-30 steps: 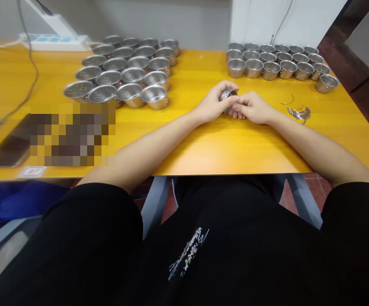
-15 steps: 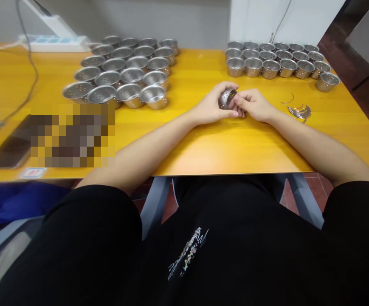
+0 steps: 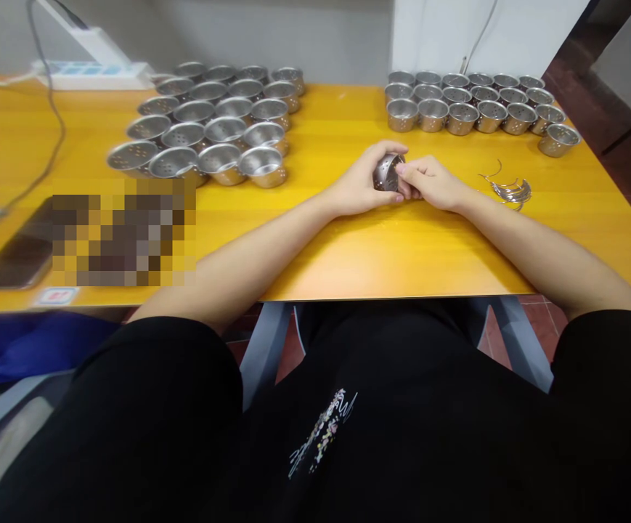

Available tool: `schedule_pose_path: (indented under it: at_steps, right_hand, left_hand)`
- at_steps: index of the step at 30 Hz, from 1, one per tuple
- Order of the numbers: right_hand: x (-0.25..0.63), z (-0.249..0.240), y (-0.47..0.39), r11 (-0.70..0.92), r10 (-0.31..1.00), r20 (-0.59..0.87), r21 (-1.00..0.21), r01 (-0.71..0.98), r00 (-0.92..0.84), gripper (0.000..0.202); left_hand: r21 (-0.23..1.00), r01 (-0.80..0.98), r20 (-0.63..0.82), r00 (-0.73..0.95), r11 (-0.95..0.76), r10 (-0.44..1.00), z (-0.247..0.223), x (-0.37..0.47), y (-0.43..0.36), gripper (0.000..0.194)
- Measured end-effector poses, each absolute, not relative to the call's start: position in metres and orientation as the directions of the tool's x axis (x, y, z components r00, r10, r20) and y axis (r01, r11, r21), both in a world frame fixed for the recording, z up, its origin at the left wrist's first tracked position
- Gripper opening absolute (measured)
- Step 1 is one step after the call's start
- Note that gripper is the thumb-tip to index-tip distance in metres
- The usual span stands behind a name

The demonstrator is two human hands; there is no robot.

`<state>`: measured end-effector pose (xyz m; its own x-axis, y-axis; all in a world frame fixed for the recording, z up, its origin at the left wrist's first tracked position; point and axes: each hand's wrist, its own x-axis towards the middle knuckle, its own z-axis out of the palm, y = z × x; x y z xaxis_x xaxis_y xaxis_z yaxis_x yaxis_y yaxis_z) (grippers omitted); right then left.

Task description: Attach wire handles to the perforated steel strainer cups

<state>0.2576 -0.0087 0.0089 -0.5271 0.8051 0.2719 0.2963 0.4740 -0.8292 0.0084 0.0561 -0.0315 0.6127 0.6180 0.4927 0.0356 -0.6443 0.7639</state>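
A small perforated metal cup (image 3: pixel 385 173) is tipped on its side just above the table, its open mouth turned to the right. My left hand (image 3: pixel 367 183) wraps round it, thumb below and fingers above. At the cup's mouth, my right hand (image 3: pixel 429 180) is closed in a pinch, thumb on top; whatever lies between those fingertips is too small or hidden to make out. To the right of that hand lies a bunch of thin curved metal wires (image 3: pixel 514 192), with one wire a little apart from the others.
Rows of perforated metal cups (image 3: pixel 222 156) stand at the left, with another group (image 3: pixel 462 116) at the back right. A phone (image 3: pixel 18 243) lies beside a blurred-out patch near the left front. A white power strip (image 3: pixel 94 74) and a grey cable (image 3: pixel 54 109) are behind.
The cup has turned slightly in my left hand. My right fingertips have shifted a little to the left, further over its mouth.
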Motion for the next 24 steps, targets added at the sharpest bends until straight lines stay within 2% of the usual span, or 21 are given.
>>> schedule_pose_path:
  at_steps: [3, 9, 13, 17, 20, 24]
  right_hand:
    - [0.256, 0.011, -0.013, 0.511, 0.786, 0.272, -0.791, 0.335, -0.555, 0.096]
    - [0.252, 0.014, -0.017, 0.583, 0.77, 0.277, -0.673, 0.455, -0.575, 0.066]
    - [0.251, 0.011, -0.017, 0.645, 0.736, 0.307, -0.588, 0.488, -0.604, 0.06]
    - [0.251, 0.009, -0.018, 0.652, 0.738, 0.31, -0.558, 0.514, -0.6, 0.063]
    - [0.251, 0.011, -0.019, 0.661, 0.725, 0.326, -0.578, 0.478, -0.607, 0.075]
    - [0.25, 0.012, -0.02, 0.634, 0.737, 0.346, -0.653, 0.415, -0.581, 0.096]
  left_hand:
    - [0.746, 0.048, 0.499, 0.62, -0.664, 0.605, -0.028, 0.007, 0.052, 0.108]
    - [0.696, 0.059, 0.528, 0.633, -0.716, 0.566, -0.023, 0.008, 0.044, 0.104]
    - [0.663, 0.021, 0.569, 0.636, -0.749, 0.521, -0.027, 0.008, 0.045, 0.102]
    - [0.679, 0.019, 0.56, 0.632, -0.734, 0.535, -0.034, 0.005, 0.052, 0.097]
    - [0.698, -0.01, 0.57, 0.614, -0.716, 0.546, -0.034, 0.004, 0.054, 0.093]
    - [0.771, -0.047, 0.517, 0.629, -0.635, 0.581, -0.025, 0.003, 0.05, 0.105]
